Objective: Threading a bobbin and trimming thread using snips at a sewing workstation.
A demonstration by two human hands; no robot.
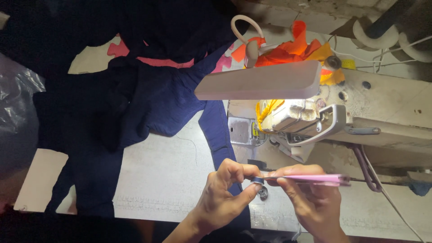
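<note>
Dim all around, the pale surface catches its light from a flat lamp fixed over the head of a sewing machine. Dark blue cloth lies heaped to the left of the machine, with one narrow strip running down past its foot toward the person. Orange and yellow scraps sit behind the lamp.

Just in front of the machine's needle area, both hands meet. The left hand pinches a small round bobbin between thumb and forefinger, its grip narrow and closed on it. The right hand grips pink tweezers, fingers closed around them, the tip pointing left and touching or nearly touching the bobbin. A second small round metal piece, perhaps the bobbin case, lies on the surface just below the hands.

The step in hand looks like work on the bobbin's thread, picking at it or freeing an end with the tweezers. I cannot see the thread itself. The next move calls for a steady left hand and a fine, light pick with the tip, since the bobbin is small and could slip from the pinch.
</note>
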